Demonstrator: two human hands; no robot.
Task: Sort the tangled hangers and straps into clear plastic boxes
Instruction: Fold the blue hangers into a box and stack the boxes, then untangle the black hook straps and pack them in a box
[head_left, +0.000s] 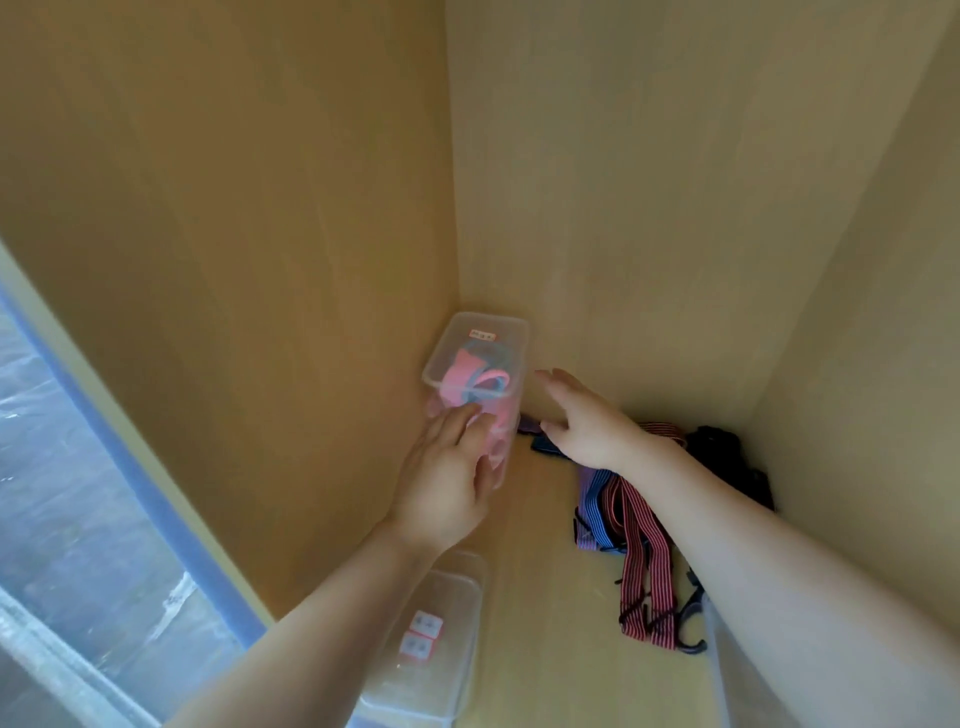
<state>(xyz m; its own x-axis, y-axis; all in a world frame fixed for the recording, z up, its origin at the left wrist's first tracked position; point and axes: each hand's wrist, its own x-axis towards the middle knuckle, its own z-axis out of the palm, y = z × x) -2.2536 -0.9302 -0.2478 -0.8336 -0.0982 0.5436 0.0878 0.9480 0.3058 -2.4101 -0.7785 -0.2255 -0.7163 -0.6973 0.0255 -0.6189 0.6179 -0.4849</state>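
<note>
Hands were both spread, gripping nothing. Left hand (447, 478) lay flat against the near wall of a clear lidded plastic box (483, 343) holding pink and blue straps (462, 379), thumb apart along its side. Right hand (587, 421) hovered with fingers straight, just beside the box's right wall; contact unclear. Box stood in the back left corner of a pale wooden cabinet floor (545, 597), lid up, long axis running front to rear. Red, blue and purple striped straps (639, 545) lay to its right.

Bare forearms (779, 561), left hand (447, 478), right hand (592, 423)
</note>
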